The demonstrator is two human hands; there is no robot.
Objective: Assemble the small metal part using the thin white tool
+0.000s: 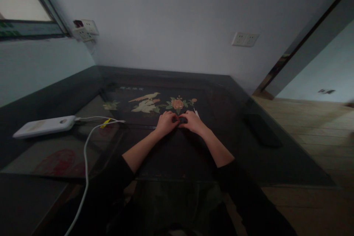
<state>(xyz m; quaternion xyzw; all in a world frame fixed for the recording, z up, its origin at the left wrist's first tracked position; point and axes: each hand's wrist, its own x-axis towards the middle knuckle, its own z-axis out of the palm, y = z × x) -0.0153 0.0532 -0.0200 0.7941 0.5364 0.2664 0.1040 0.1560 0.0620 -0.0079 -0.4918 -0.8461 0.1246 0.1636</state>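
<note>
- The dark bench (226, 143) carries a bird-and-flower inlay (155, 105), with a white power bank (44, 125) and its cable (85, 162) off to the left.
- Left hand (166, 123) and right hand (193, 122) meet, fingers curled, likely steadying.
- A small dark object (181, 120) lies between both grips, pinched; what it is cannot be told.

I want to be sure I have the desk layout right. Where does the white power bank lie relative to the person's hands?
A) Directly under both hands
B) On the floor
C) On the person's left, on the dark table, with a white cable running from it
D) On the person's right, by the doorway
C: the white power bank lies on the table, left of the left hand and right hand, its white cable trailing toward the camera.
</note>
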